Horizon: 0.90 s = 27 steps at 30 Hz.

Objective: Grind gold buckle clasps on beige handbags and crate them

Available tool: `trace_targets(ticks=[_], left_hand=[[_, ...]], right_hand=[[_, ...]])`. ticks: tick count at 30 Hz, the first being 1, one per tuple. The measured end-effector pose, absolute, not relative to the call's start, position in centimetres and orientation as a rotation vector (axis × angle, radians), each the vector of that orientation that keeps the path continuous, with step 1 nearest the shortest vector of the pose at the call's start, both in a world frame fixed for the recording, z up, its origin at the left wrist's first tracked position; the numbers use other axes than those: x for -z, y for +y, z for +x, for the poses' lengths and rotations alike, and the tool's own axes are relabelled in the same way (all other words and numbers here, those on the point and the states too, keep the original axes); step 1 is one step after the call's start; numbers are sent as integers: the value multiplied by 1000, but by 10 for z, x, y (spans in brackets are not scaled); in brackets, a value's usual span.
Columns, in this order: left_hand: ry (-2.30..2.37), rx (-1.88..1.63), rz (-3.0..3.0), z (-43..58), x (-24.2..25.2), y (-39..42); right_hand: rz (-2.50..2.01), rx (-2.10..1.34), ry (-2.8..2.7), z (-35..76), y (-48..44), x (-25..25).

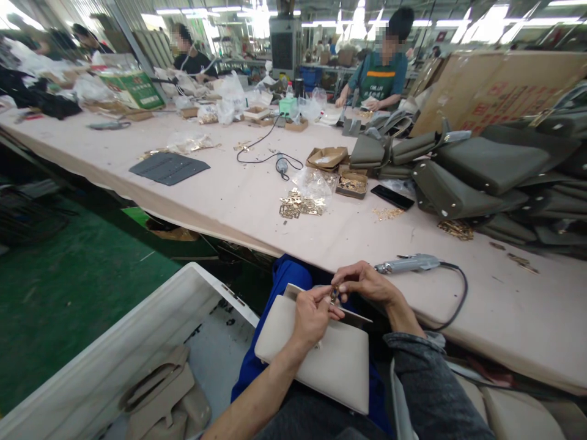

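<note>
From afar I'm seeing L hand (314,315) & R hand (365,283) pinching a small metal pc (334,295) at the bag's (342,363) flap (358,317); I'm advising light, sq. alignment.

Metal fitting (334,295): partly hidden by fingers (316,297); its form we cannot tell. Beige bag (342,360): partly covered by left forearm (270,382). White bin (151,333): cut off at bottom edge. Olive bags (499,159): cut off at right edge. Golden bits (387,214): too small to identify.
</note>
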<state>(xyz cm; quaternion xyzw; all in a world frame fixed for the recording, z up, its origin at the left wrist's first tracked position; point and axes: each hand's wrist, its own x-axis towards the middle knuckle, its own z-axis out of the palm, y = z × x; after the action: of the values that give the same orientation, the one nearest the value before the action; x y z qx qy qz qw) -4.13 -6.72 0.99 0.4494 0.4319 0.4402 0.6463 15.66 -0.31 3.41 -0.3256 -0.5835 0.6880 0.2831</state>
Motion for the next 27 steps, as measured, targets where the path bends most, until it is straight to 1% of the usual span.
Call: trace_targets(ticks=[3, 7, 10, 16, 27], left_hand=[[1088, -1063, 1243, -38, -11, -75], [1195, -1090, 1683, -36, -8, -79], [1282, -1115, 1879, -32, -2, -78], [1314, -1134, 1984, -25, 4, -74], [1339, -1099, 2134, -22, 8, -77]], right_hand=[[-874, -1828, -1545, 158, -3, -34], [-878, -1817, -1540, 159, -3, -33], [-883, -1818, -1524, 160, -4, -31], [-841, -1831, -1466, 163, -3, -30], [-826, -1868, -1546, 165, -4, -35]])
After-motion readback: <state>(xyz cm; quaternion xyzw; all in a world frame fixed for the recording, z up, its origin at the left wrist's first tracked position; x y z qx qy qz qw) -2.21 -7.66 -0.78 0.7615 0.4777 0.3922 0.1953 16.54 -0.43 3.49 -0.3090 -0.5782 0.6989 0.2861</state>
